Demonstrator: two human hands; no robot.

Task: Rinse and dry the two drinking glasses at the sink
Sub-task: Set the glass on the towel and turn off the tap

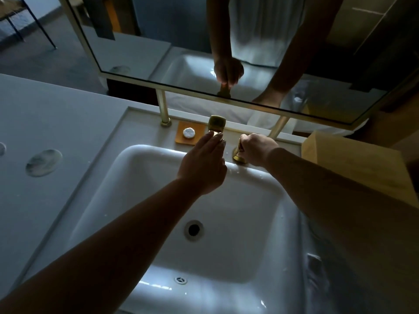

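Nearest you, the white basin curves smooth and glossy, its walls beaded with droplets, with a round overflow cap on the near wall and a dark drain hole on the floor. No water stream can be made out. Your left hand reaches over the far rim, fingers straight and relaxed, gripping nothing, tips just under the brass spout. Your right hand is clenched around the brass tap handle. You look to be at the tap, starting or stopping the flow; which one cannot be told. Next, you need a glass in hand: no glass is clearly in view, though a faint clear shape on the dim right-hand counter might be one. Beyond the spout a small wrapped soap sits on an orange tray, and the gold-framed mirror stands behind.
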